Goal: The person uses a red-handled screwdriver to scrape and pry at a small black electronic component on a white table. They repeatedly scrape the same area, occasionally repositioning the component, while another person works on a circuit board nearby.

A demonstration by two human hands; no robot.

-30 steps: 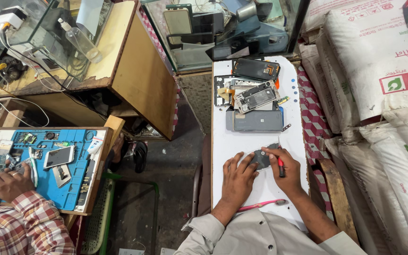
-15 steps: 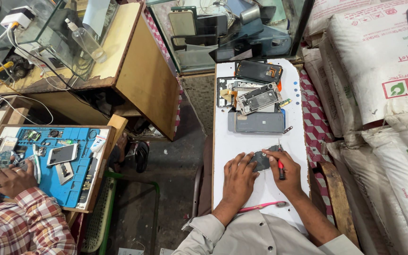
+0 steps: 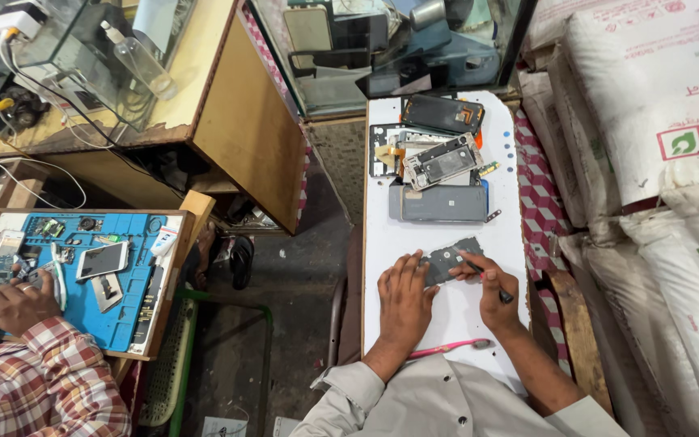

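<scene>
Head view: left hand (image 3: 404, 293) lay flat, open, pinning a dark phone part (image 3: 449, 259) on the white surface (image 3: 446, 324). Right hand (image 3: 491, 287), at 3 o'clock of the part, had its grip closed on a screwdriver (image 3: 487, 281). Stacked phones (image 3: 438, 174) lay at 12 o'clock; pink tool (image 3: 449, 348) at 6.

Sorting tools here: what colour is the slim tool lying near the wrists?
Pink tool, seen in the head view.

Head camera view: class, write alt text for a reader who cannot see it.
A left hand steadies a dark phone part on a white board while the right hand works it with a tool. Opened phones lie beyond.
</scene>
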